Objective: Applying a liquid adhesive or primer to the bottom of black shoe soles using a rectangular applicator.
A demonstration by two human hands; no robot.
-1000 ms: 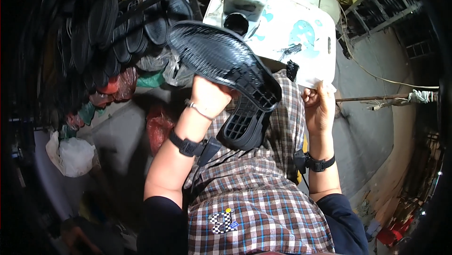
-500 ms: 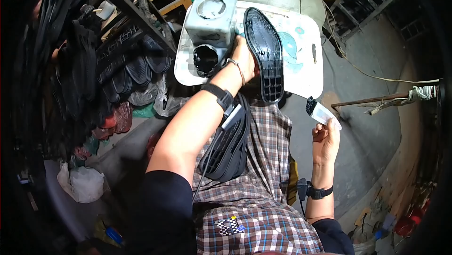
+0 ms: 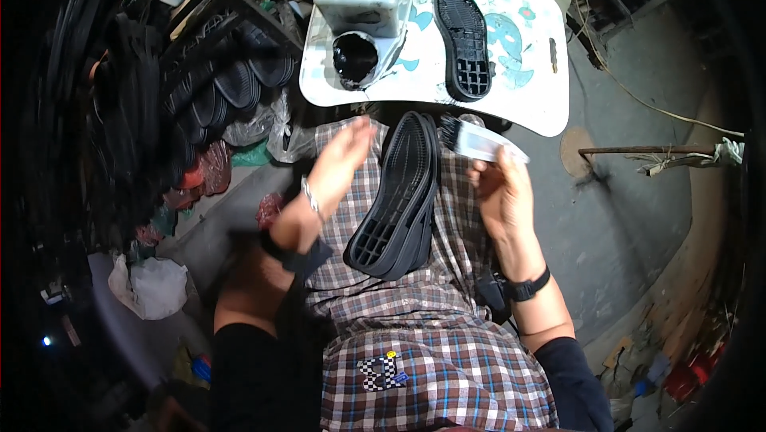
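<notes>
Sole now out of left hand, lying on surface, so left empty, loose near stack on lap. Brush pinched in right hand.

This looks like a small shoe workshop. Black shoe soles crowd a rack at the left, a stack of soles lies on the person's lap, and a single sole rests on a low white table beside a black-smeared plastic container. A black-tipped brush and stuffed plastic bags on the floor fit that too.
</notes>
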